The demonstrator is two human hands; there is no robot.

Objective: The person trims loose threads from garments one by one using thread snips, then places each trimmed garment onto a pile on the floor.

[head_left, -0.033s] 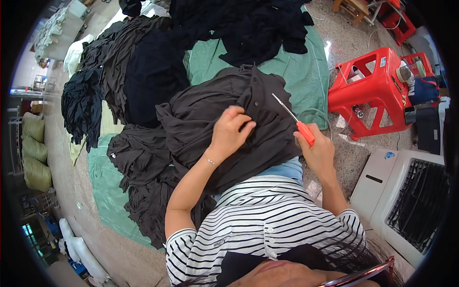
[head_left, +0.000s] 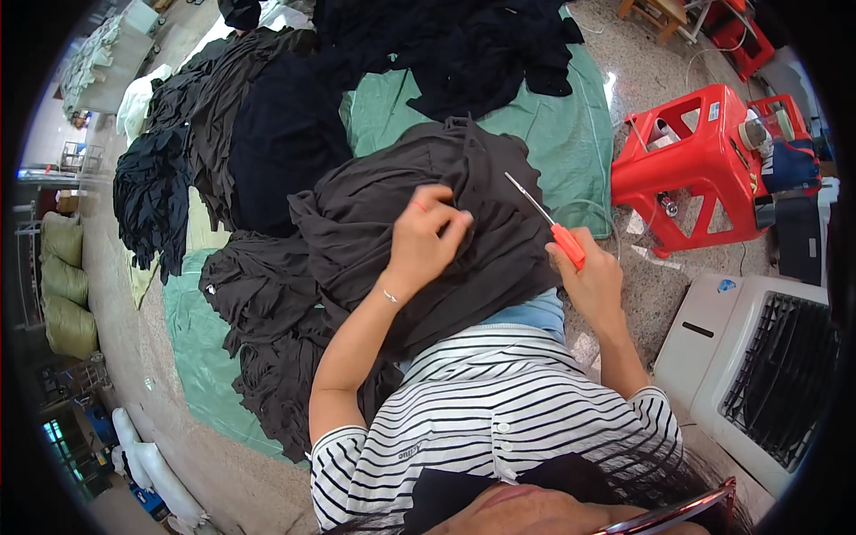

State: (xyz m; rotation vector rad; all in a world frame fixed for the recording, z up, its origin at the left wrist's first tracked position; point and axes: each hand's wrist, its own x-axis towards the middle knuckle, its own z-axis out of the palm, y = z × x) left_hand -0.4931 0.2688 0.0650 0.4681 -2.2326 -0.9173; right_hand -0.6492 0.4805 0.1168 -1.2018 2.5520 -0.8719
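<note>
Across my lap lies a heap of dark grey-brown garments (head_left: 383,196), loosely folded. Over its middle is my left hand (head_left: 430,234), fingers curled and thumb drawn in toward the index finger. Its fingertips are blurred, so what they pinch, if anything, is hidden. My right hand (head_left: 590,278) is closed round the orange-red handle of a slim hand tool (head_left: 567,246). The tool's thin metal shaft points up and left over the cloth, and its exact kind is unclear.
Dark garments (head_left: 285,134) are piled ahead and to the left, partly on a green sheet (head_left: 562,125). On the right stand a red plastic stool (head_left: 687,169) with things on it and a white air cooler (head_left: 704,348). A thin cable (head_left: 615,214) runs near the stool.
My left hand has lifted slightly and shifted a little, with its fingers moving; a buttoned edge seen beside it before no longer shows. My right hand and the tool have barely moved.
</note>
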